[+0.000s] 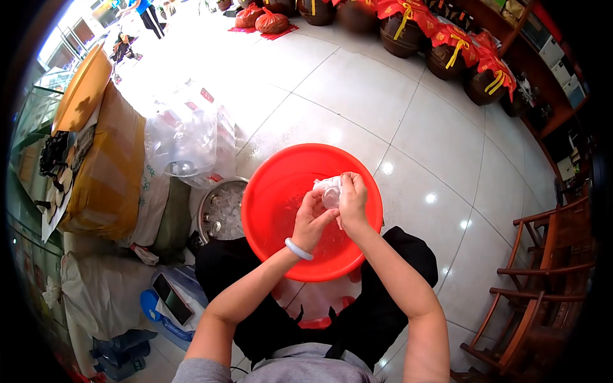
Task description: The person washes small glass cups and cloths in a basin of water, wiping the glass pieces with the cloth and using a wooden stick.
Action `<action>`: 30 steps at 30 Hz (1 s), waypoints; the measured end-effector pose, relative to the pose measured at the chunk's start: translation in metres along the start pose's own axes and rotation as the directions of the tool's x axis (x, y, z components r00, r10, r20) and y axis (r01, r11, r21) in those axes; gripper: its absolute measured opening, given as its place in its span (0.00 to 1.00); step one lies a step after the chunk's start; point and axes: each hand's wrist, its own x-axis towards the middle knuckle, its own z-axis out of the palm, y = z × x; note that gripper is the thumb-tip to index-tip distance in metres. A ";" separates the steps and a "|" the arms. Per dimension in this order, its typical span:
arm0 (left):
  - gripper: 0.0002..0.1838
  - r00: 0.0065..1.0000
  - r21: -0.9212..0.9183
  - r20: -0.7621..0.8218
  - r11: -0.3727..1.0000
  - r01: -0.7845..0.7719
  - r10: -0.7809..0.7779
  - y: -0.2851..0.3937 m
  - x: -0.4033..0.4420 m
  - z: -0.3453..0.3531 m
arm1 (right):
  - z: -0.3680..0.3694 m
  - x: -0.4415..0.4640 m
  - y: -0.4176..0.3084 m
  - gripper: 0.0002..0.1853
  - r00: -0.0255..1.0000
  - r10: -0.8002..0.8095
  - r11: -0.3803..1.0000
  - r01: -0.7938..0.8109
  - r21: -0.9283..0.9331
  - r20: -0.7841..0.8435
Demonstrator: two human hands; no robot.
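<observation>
Over a large red basin (pixel 274 246) between my knees, both hands meet around a small clear container (pixel 331 197). My left hand (pixel 311 220), with a pale bangle (pixel 299 249) on its wrist, has its fingers against the container's left side. My right hand (pixel 353 201) holds the container from the right, together with a white cloth (pixel 327 184) bunched at its top. Left of the basin stands a metal bowl (pixel 203 217) full of small clear items (pixel 227 207). Behind that bowl is a clear plastic bag (pixel 185 131) with clear containers in it.
Cardboard box (pixel 105 172) with an orange basin (pixel 83 86) at left; phone (pixel 172 299) at lower left. Dark jars (pixel 399 38) with red covers line the back. Wooden chairs (pixel 543 271) stand at right. A person (pixel 148 14) is far off at upper left.
</observation>
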 end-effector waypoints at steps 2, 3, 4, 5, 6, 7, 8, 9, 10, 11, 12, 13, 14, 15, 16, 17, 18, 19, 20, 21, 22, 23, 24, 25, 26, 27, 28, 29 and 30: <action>0.19 0.992 0.041 -0.082 0.995 -0.091 0.094 -0.008 0.001 -0.003 | -0.001 0.001 0.006 0.10 0.998 -0.056 0.997 0.057 -0.056 0.015; 0.19 0.992 0.042 -0.083 0.995 -0.091 0.094 -0.007 0.002 -0.003 | -0.002 0.001 0.008 0.11 0.993 -0.113 0.987 0.116 -0.111 0.035; 0.17 0.989 0.020 -0.131 0.998 -0.062 0.064 -0.004 0.005 -0.005 | -0.002 0.001 0.009 0.11 0.993 -0.113 0.987 0.117 -0.110 0.038; 0.16 0.983 -0.003 -0.178 0.999 -0.033 0.032 -0.001 0.007 -0.007 | -0.003 0.001 0.009 0.11 0.991 -0.123 0.983 0.129 -0.130 0.053; 0.16 0.983 -0.003 -0.181 0.999 -0.034 0.033 0.000 0.008 -0.009 | -0.003 0.000 0.009 0.11 0.989 -0.133 0.979 0.142 -0.149 0.068; 0.17 0.980 0.001 -0.199 1.000 -0.022 0.021 0.001 0.010 -0.011 | -0.003 -0.001 0.009 0.11 0.988 -0.133 0.978 0.143 -0.150 0.072; 0.18 0.976 0.004 -0.216 1.000 -0.008 0.009 0.001 0.010 -0.012 | -0.003 -0.003 0.007 0.10 0.989 -0.131 0.981 0.139 -0.135 0.072; 0.17 0.973 0.056 -0.207 0.994 -0.092 0.102 0.000 0.010 -0.011 | -0.003 -0.004 0.005 0.10 0.989 -0.128 0.984 0.136 -0.119 0.073; 0.17 0.972 0.056 -0.210 0.994 -0.092 0.102 0.000 0.010 -0.013 | -0.004 -0.005 0.005 0.10 0.989 -0.126 0.984 0.135 -0.120 0.076; 0.17 0.968 0.148 -0.232 0.987 -0.065 0.099 0.000 0.011 -0.015 | -0.006 -0.006 0.005 0.10 0.989 -0.118 0.985 0.128 -0.119 0.089; 0.16 0.963 0.239 -0.253 0.970 -0.036 0.098 0.000 0.013 -0.017 | -0.006 -0.009 0.003 0.10 0.989 -0.109 0.986 0.121 -0.117 0.100; 0.16 0.958 0.197 -0.268 0.979 -0.049 0.102 0.002 0.017 -0.021 | -0.006 -0.016 0.002 0.10 0.990 -0.074 0.981 0.093 -0.167 0.120; 0.15 0.953 0.153 -0.284 0.986 -0.064 0.106 0.004 0.021 -0.025 | -0.004 -0.026 0.001 0.10 0.990 -0.038 0.974 0.068 -0.218 0.137; 0.16 0.958 0.126 -0.274 0.991 -0.053 0.086 0.005 0.022 -0.027 | -0.002 -0.033 0.004 0.10 0.978 -0.135 0.943 0.176 -0.281 0.161; 0.16 0.957 0.124 -0.276 0.991 -0.051 0.084 0.005 0.021 -0.027 | -0.003 -0.038 0.004 0.10 0.969 -0.146 0.938 0.200 -0.283 0.201; 0.16 0.965 0.119 -0.246 0.991 -0.064 0.092 0.005 0.019 -0.027 | -0.003 -0.039 0.002 0.10 0.957 -0.205 0.922 0.259 -0.289 0.204; 0.16 0.972 0.114 -0.214 0.990 -0.078 0.101 0.005 0.017 -0.027 | -0.003 -0.040 0.000 0.10 0.942 -0.265 0.901 0.318 -0.294 0.207; 0.17 0.975 0.096 -0.203 0.992 -0.076 0.095 0.003 0.016 -0.026 | -0.004 -0.038 0.002 0.10 0.942 -0.265 0.902 0.318 -0.293 0.206; 0.17 0.974 0.096 -0.204 0.992 -0.076 0.095 0.002 0.016 -0.027 | -0.005 -0.035 0.005 0.09 0.944 -0.271 0.918 0.312 -0.244 0.188; 0.17 0.974 0.105 -0.211 0.993 -0.059 0.081 0.001 0.016 -0.028 | -0.004 -0.034 0.003 0.09 0.946 -0.277 0.931 0.308 -0.195 0.170; 0.17 0.974 0.113 -0.219 0.993 -0.042 0.066 -0.001 0.015 -0.030 | -0.004 -0.036 0.001 0.09 0.946 -0.277 0.931 0.308 -0.196 0.171; 0.17 0.973 0.112 -0.220 0.993 -0.041 0.065 -0.004 0.015 -0.032 | -0.005 -0.041 -0.003 0.10 0.948 -0.248 0.939 0.286 -0.193 0.198; 0.16 0.975 0.140 -0.220 0.990 -0.014 0.044 -0.006 0.016 -0.034 | -0.004 -0.045 -0.006 0.10 0.949 -0.219 0.945 0.264 -0.192 0.225; 0.15 0.975 0.167 -0.220 0.986 0.014 0.024 -0.007 0.016 -0.036 | -0.002 -0.048 -0.002 0.10 0.925 -0.280 0.910 0.341 -0.235 0.258; 0.15 0.975 0.166 -0.222 0.986 0.015 0.023 -0.007 0.015 -0.038 | -0.002 -0.046 -0.002 0.10 0.925 -0.279 0.910 0.341 -0.236 0.259; 0.15 0.980 0.129 -0.201 0.991 0.032 -0.005 -0.002 0.013 -0.036 | -0.003 -0.041 -0.003 0.10 0.925 -0.223 0.933 0.293 -0.207 0.307; 0.14 0.984 0.092 -0.176 0.994 0.053 -0.036 0.001 0.011 -0.034 | -0.003 -0.038 -0.004 0.10 0.921 -0.166 0.954 0.241 -0.181 0.352; 0.14 0.984 0.092 -0.173 0.994 0.057 -0.041 0.001 0.009 -0.031 | -0.002 -0.035 -0.002 0.09 0.908 -0.213 0.939 0.292 -0.182 0.360; 0.14 0.991 0.075 -0.129 0.996 0.050 -0.040 0.001 0.005 -0.027 | -0.001 -0.030 0.000 0.09 0.911 -0.212 0.939 0.289 -0.184 0.353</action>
